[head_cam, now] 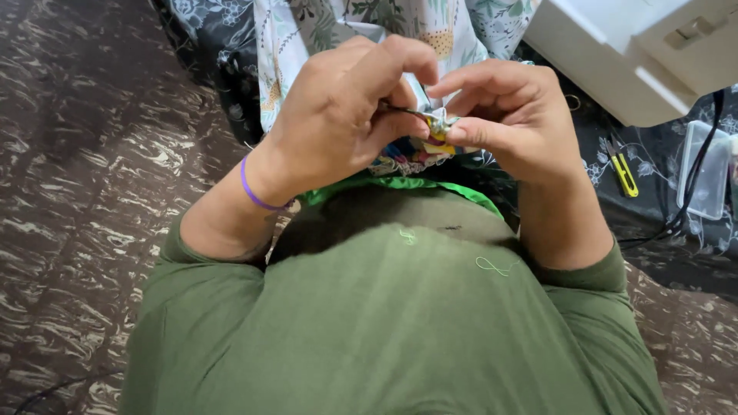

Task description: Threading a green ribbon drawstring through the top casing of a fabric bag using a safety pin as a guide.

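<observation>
Fingers point(469, 132) of both hands are pinching a small folded scrap of patterned fabric point(437, 127) at chest height.

Both the left hand point(338, 115) and the right hand point(507, 115) are closing narrowly on the scrap, thumbs and forefingers meeting over its edge; a thin dark tool seems to be poking from the left grip, though what it is cannot be told. How far the handwork has got is hidden by the fingers. Loose threads point(492, 266) are clinging to the green shirt point(384, 323). Beyond, leafy printed cloth point(307, 31) is lying spread out, a white sewing machine point(630, 54) is standing to the right, and yellow thread snips point(623, 173) and a clear plastic box point(707, 169) are resting on dark floral cloth point(661, 207).
</observation>
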